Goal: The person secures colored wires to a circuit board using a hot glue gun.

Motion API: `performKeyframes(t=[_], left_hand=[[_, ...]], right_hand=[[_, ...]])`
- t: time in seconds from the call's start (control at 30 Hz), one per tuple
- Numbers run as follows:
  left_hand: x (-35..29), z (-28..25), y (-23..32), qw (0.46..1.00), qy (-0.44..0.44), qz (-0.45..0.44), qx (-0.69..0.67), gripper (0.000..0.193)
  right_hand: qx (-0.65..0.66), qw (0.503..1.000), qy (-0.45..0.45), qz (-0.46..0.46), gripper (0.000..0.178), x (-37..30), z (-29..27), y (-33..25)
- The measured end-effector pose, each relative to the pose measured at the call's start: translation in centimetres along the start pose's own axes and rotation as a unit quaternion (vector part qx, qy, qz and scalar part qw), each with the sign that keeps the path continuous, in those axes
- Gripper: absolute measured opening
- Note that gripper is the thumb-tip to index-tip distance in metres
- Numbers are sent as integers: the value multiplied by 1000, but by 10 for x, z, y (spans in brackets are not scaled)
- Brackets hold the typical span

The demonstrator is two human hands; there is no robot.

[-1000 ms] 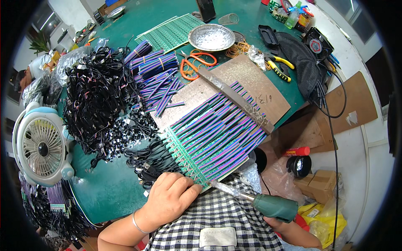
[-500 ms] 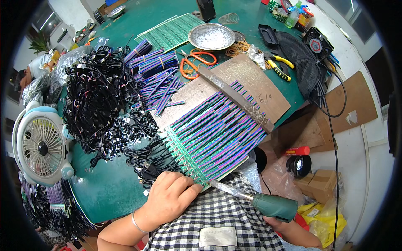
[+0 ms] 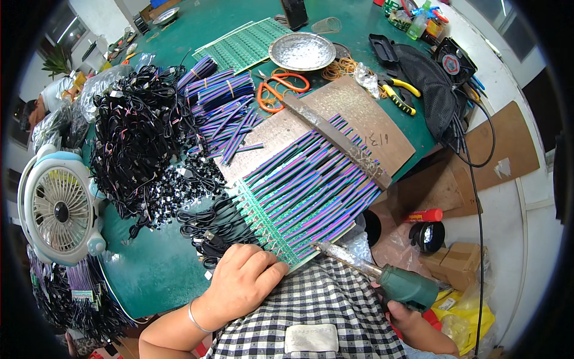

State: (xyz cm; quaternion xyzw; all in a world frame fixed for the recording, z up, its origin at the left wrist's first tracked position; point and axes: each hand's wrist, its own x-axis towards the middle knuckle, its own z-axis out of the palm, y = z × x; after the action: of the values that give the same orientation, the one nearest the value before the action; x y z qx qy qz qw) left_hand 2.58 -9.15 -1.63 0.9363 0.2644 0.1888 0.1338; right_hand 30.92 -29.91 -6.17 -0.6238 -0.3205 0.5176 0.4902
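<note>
A green circuit board panel (image 3: 258, 220) lies tilted on a brown board, with rows of multicoloured flat wires (image 3: 317, 185) running off it to the upper right. My left hand (image 3: 244, 280) is closed at the panel's lower left corner, over the ends of black cables (image 3: 218, 230); what its fingertips pinch is hidden. In my right hand (image 3: 402, 316) is a soldering iron with a green handle (image 3: 409, 287). Its metal tip points up and left, close to the panel's lower edge. A metal bar (image 3: 338, 142) lies across the wires' far ends.
Heaped black cables (image 3: 140, 137) and bundled wires (image 3: 224, 93) lie on the left. Orange scissors (image 3: 272, 93), a metal dish (image 3: 302, 52), more green panels (image 3: 239, 45) and yellow-black pliers (image 3: 397, 96) sit farther back. A white fan (image 3: 61, 209) stands at the left edge.
The soldering iron has moved right and its tip has lifted away from the panel's lower left corner, near my left fingers. My left hand stays almost still.
</note>
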Motion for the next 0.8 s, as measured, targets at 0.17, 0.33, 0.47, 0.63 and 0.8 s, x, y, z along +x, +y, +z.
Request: performKeyframes(t=[0.17,0.33,0.47,0.63,0.8], left_hand=[[0,0,0,1000,-19,-3,9,22],[1,-1,1,1000,-21,1,15,22],[1,-1,3,999,-19,6,24,23],[2,4,6,999,23,13,19,24],[2,-1,9,998,-24,39,51,23]], right_hand=[[-58,998,-15,7,31,4,-1,-10],[-148,977,-76,-133,25,14,1,-12],[-100,987,-62,-109,27,12,5,-20],[-102,983,-89,-122,31,14,2,-25],[-125,981,-97,-116,33,14,5,-25]])
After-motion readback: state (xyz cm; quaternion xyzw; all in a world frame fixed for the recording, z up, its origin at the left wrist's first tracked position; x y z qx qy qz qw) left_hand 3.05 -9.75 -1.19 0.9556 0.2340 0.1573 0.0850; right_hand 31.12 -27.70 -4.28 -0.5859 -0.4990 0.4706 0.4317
